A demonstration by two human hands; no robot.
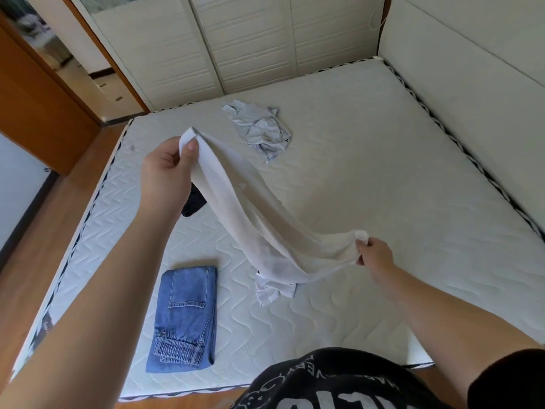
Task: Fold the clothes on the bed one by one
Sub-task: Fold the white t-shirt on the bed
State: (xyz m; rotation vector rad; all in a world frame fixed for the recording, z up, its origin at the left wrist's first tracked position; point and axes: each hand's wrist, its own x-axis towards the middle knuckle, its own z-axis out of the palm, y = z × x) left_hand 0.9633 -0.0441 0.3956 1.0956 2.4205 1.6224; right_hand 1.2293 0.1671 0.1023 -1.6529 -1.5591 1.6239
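A white garment (250, 214) hangs stretched in the air above the bed. My left hand (166, 175) pinches its upper end, thumb on top. My right hand (374, 250) grips the lower right end. The cloth sags between them, and its lowest part touches the mattress near a small pale piece of cloth (272, 290). Folded blue jeans (184, 320) lie on the mattress at the near left. A crumpled light shirt (259, 128) lies farther back. A dark garment (193, 203) peeks out behind my left wrist, mostly hidden.
The quilted white mattress (383, 172) fills most of the view. A white headboard (472, 69) runs along the right side, and wardrobe doors (236, 39) stand behind the bed. Wooden floor (44, 231) and an orange door frame are at the left.
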